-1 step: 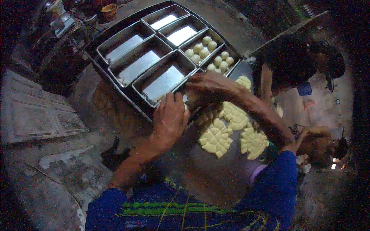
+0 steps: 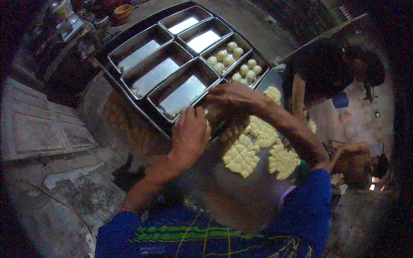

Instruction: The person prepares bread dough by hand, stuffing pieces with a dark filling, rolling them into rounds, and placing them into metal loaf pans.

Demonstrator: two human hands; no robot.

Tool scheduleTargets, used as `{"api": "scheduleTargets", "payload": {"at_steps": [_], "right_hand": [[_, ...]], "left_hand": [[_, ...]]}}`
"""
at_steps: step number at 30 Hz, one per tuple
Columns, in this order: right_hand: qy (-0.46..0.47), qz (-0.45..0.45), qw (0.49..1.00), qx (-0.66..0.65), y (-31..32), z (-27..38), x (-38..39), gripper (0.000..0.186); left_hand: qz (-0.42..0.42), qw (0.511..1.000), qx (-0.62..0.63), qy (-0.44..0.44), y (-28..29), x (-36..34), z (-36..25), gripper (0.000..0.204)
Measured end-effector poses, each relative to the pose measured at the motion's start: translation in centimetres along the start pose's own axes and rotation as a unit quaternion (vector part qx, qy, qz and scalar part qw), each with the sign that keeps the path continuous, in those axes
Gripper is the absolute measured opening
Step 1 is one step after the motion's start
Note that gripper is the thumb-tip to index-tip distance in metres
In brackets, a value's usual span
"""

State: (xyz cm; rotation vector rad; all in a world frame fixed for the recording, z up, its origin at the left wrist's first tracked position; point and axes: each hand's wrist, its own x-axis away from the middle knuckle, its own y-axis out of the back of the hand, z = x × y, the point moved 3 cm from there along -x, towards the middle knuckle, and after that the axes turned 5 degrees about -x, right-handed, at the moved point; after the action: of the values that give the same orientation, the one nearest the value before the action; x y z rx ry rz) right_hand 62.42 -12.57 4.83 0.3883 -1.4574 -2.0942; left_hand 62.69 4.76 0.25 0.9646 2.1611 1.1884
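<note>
My left hand (image 2: 188, 135) is closed beside the near end of a metal loaf pan (image 2: 183, 94), its fingers curled. A small pale bit of dough (image 2: 208, 123) shows at its fingertips. To its right, my right hand (image 2: 232, 95) bends over the same pan's near corner, fingers curled down into shadow; what they hold is hidden. Under my right forearm lie flat pale dough pieces, cut into wedges: one in front (image 2: 241, 157), another to the right (image 2: 283, 161) and one behind (image 2: 262, 131). Dough balls (image 2: 222, 56) sit in one pan, and more balls (image 2: 250, 70) in the pan beside it.
The loaf pans stand close together on a dark tray (image 2: 142, 111). Another dough piece (image 2: 272, 93) lies past my right forearm. Two people are at the right, one in dark clothing (image 2: 318, 71) close to the table. A wooden door panel (image 2: 43, 118) lies at the left.
</note>
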Motion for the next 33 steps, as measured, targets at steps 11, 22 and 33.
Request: {"api": "scheduleTargets", "payload": {"at_steps": [11,22,33], "right_hand": [[-0.007,-0.023,0.991,-0.129,-3.1,-2.5,0.6,0.034],[-0.037,-0.08,0.994,-0.065,-1.6,-2.8,3.4,0.052],[-0.116,-0.087,0.981,-0.126,-2.9,-2.9,3.1,0.035]], "left_hand": [[0.04,0.981,-0.187,0.04,-1.2,0.1,-0.9,0.051],[-0.026,0.995,-0.097,0.001,0.1,-2.6,-2.6,0.038],[-0.022,0.99,-0.135,-0.022,-2.6,-2.6,-1.0,0.034]]}}
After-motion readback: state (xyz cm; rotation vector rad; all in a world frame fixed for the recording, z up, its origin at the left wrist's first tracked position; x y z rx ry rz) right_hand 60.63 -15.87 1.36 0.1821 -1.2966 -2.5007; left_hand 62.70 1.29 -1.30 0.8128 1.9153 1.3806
